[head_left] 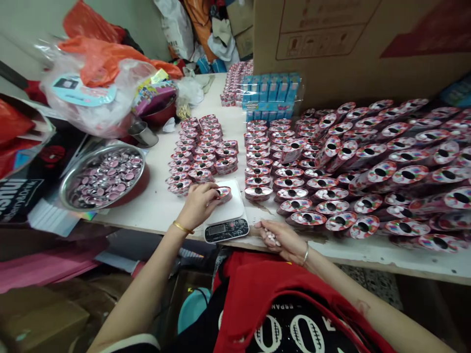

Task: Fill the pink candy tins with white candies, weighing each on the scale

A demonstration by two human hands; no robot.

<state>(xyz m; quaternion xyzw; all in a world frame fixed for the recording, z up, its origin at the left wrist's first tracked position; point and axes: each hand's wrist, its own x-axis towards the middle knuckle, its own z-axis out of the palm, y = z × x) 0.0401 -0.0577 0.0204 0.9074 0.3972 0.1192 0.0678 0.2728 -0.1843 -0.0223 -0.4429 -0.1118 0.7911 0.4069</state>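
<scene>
My left hand [198,203] is closed on the side of a small oval printed container [224,194], which is on a white kitchen scale [233,208]. The scale's dark display faces me at the table edge; its reading is too small to make out. Over the table's front edge, my right hand [285,240] is cupped around several small white and pale pink candies [272,238]. Upright containers with dark round openings [258,192] stand in rows just beyond the scale and to the right. Another group of containers [201,175] stands behind my left hand.
A steel bowl of pink and silver caps [106,179] stands at the left, with a metal cup [143,133] behind it. Blue wrapped boxes [270,95] sit at the back. A large cardboard box [353,54] rises behind the packed containers at right.
</scene>
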